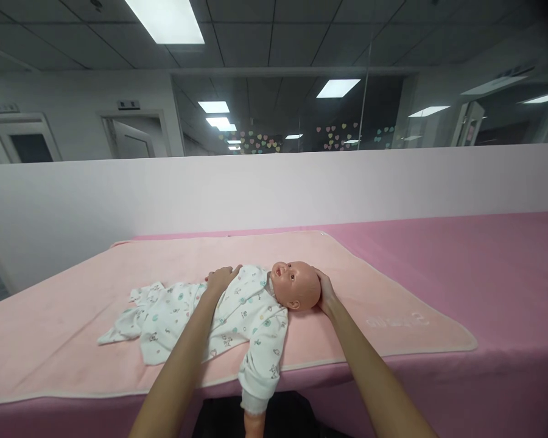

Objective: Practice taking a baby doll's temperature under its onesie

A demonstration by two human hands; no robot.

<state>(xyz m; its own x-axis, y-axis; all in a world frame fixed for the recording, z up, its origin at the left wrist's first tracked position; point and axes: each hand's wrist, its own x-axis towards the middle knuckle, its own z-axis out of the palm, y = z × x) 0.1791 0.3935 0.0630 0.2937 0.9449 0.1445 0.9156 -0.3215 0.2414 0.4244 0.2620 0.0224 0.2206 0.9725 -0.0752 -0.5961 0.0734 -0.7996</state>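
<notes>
A baby doll (256, 304) in a white patterned outfit lies on its back on a peach mat (369, 304). Its bare head (301, 286) is to the right, with the face turned up. My right hand (326, 292) cups the crown of the head, its fingers partly hidden behind it. Across the doll's middle, my left hand (223, 280) is wrapped over the far side; its fingertips are mostly out of sight. The near sleeve (261, 359) hangs over the mat's front edge, and the doll's arm sticks out of its cuff. The trouser legs (153, 325) lie loose and rumpled to the left.
Under the mat is a pink-covered table (497, 286), its front edge close to my body. A low white wall (274, 194) runs behind it, with glass panels (296, 115) above. My dark-clothed lap (265, 417) is below the edge.
</notes>
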